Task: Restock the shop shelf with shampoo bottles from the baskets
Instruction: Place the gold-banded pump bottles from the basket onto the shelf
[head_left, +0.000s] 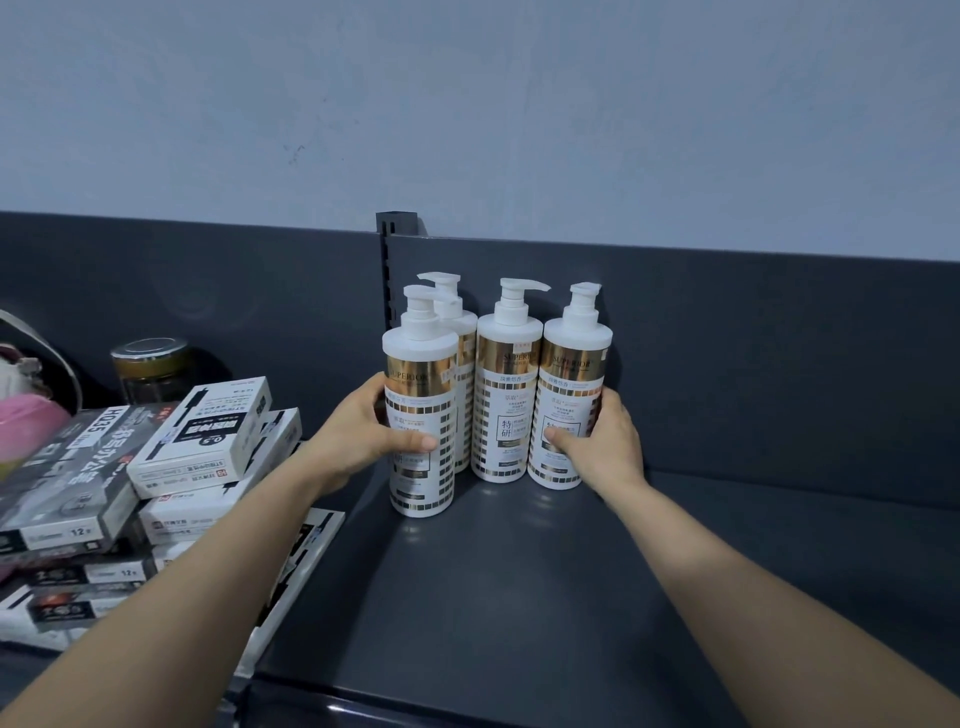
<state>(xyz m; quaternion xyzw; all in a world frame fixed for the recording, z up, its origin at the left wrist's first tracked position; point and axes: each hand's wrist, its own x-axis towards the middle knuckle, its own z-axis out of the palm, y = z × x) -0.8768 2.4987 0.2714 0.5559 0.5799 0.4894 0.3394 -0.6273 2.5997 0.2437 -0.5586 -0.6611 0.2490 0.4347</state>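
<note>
The fingers of the left hand (363, 434) are wrapped around the front-left shampoo bottle (420, 415), thumb laid across its label; the fingers of the right hand (605, 441) are closed likewise on the right-hand shampoo bottle (571, 400). Both bottles are seen upright, bases on or just above the dark shelf (519, 571); contact cannot be confirmed. Two further pump bottles stand between and behind them: the middle bottle (506, 395) and a rear bottle (457, 332), close to the shelf back panel (727, 322). Judged step: setting down and squaring the held pair into the group. For a clean result, the held bottles should be kept vertical, slid back until level with the neighbours, labels turned forward, pump heads kept clear of one another, and grips released only once the bases sit flat. Stacked stationery boxes (202, 431) lie to the left, near the left forearm; no baskets are in view.
</note>
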